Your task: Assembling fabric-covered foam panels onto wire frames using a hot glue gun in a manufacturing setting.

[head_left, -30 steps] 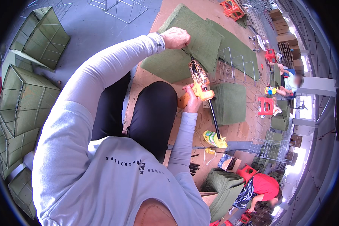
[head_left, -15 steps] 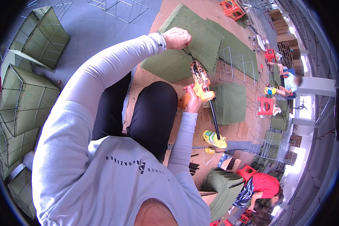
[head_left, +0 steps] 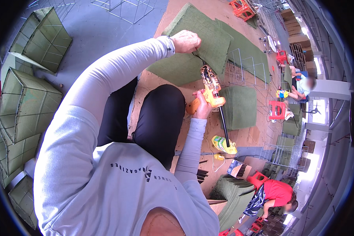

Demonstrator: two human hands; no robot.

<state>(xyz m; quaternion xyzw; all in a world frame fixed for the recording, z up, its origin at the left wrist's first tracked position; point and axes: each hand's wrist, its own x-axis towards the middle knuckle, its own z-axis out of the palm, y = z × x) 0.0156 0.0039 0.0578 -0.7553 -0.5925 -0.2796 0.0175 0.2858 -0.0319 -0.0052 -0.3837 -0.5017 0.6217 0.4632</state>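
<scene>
My right hand point(head_left: 203, 105) is wrapped round the handle of an orange-yellow glue gun point(head_left: 211, 84), its front half stained dark brown. A long black glue stick point(head_left: 224, 125) runs out of its rear end. The nozzle points up toward my left hand point(head_left: 186, 41), whose fingers are closed at the left edge of a green felt-like sheet point(head_left: 202, 33). What the fingers pinch is hidden; a thin dark line shows just below them. Another green sheet point(head_left: 173, 69) lies underneath.
Right of the gun lie a stack of green sheets point(head_left: 240, 108) and a wire frame point(head_left: 247, 70). A yellow bottle-like container point(head_left: 223, 144) sits by the glue stick's end. Green wire-framed boxes point(head_left: 29, 104) stand at left. One person in red point(head_left: 277, 193) bends over at lower right; another sits farther off.
The glue gun and my right hand have shifted slightly to the right. My left hand has moved a few pixels right and down, still closed.
</scene>
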